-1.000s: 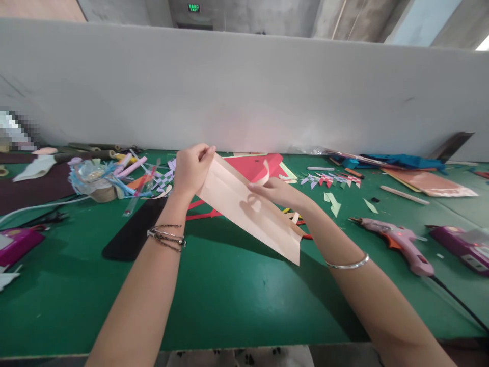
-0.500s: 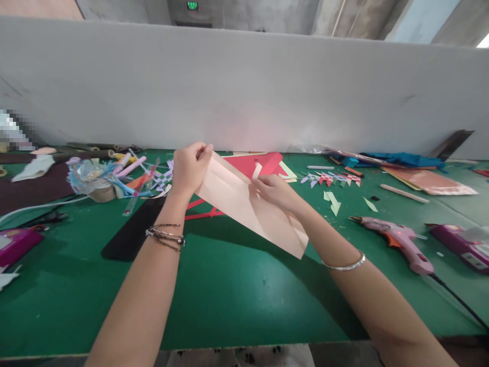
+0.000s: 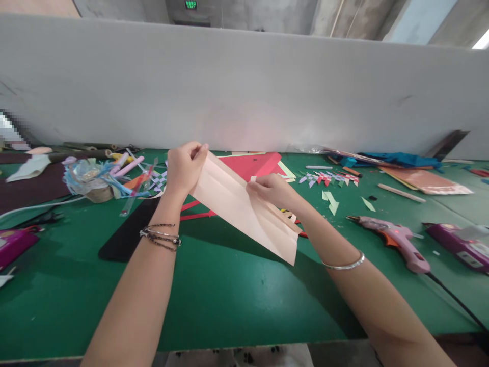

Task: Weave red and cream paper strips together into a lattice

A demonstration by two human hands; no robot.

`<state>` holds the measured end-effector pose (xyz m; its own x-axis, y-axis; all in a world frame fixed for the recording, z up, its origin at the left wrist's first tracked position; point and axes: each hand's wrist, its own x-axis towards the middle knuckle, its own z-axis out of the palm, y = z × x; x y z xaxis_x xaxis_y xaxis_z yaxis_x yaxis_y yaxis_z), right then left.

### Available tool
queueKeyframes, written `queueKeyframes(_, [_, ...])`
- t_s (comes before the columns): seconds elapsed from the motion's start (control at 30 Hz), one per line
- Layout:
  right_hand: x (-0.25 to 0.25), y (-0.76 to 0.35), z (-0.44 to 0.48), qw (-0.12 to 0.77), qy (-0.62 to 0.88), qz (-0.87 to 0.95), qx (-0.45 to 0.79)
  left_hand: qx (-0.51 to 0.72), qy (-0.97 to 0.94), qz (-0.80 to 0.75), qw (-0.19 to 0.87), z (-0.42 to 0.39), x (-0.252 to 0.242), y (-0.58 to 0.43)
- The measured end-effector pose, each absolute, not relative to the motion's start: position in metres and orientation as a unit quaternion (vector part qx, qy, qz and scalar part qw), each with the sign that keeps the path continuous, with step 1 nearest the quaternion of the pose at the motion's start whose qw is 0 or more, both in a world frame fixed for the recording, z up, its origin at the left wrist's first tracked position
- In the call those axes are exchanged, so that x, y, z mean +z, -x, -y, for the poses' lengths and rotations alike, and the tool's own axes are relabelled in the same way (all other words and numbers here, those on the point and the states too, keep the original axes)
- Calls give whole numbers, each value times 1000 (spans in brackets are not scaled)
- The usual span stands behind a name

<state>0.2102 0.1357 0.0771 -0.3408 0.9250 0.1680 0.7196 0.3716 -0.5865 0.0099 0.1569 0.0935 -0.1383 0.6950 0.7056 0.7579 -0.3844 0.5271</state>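
Both my hands hold a folded peach paper sheet point(image 3: 237, 206) up above the green table point(image 3: 229, 290). My left hand point(image 3: 185, 168) is closed, pinching the sheet's upper left corner. My right hand point(image 3: 273, 191) is closed on the sheet's upper edge near its middle, with a narrow peach strip sticking up between the fingers. The sheet slopes down to the right, and its low corner hangs near my right wrist. A red paper sheet point(image 3: 254, 164) lies flat on the table behind it.
A pink glue gun point(image 3: 389, 239) lies at right, with its cord running off toward me. A purple box point(image 3: 456, 244) sits at far right. Woven paper bits point(image 3: 330, 179), a tangle of ribbons point(image 3: 97, 178), a black felt piece point(image 3: 128, 237) and a grey partition wall point(image 3: 244, 86) surround the spot.
My right hand slid left along the sheet's upper edge, and the curled strip it held is now drawn short between the fingers. The sheet tilted slightly; the left hand stayed put.
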Motion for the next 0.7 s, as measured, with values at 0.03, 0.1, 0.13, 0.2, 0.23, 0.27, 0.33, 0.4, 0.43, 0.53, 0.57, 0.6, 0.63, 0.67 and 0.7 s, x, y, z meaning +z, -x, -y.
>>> queueKeyframes(0.03, [77,-211,-136,247,517,790,218,-513,655,554,31,-157,94,-10])
queueKeyframes(0.1, [77,-211,-136,253,518,782,238,-513,655,554,32,-156,94,-9])
queueKeyframes(0.13, [77,-211,-137,255,522,775,248,-511,655,556,32,-156,94,-9])
queueKeyframes(0.2, [75,-212,-139,258,530,762,270,-509,656,557,33,-156,94,-8])
queueKeyframes(0.23, [74,-213,-141,260,534,755,278,-508,657,556,33,-156,94,-8])
queueKeyframes(0.27, [73,-214,-142,264,536,749,284,-508,658,555,35,-156,94,-8])
queueKeyframes(0.33, [71,-216,-144,274,539,742,289,-508,659,554,39,-156,94,-8])
queueKeyframes(0.4, [70,-217,-145,279,539,740,289,-508,658,554,41,-157,94,-8])
queueKeyframes(0.43, [71,-217,-144,277,539,742,289,-510,657,554,42,-157,94,-8])
queueKeyframes(0.53, [74,-217,-139,246,531,754,298,-517,649,557,40,-157,94,-8])
queueKeyframes(0.57, [75,-216,-137,235,527,759,302,-518,646,559,38,-157,93,-8])
queueKeyframes(0.6, [76,-216,-136,226,524,763,304,-518,645,560,36,-157,93,-8])
queueKeyframes(0.63, [77,-216,-135,220,522,765,305,-518,644,561,33,-158,93,-7])
queueKeyframes(0.67, [77,-215,-134,218,524,766,302,-518,645,561,31,-158,93,-7])
queueKeyframes(0.7, [78,-215,-134,218,530,764,297,-518,645,561,29,-158,93,-7])
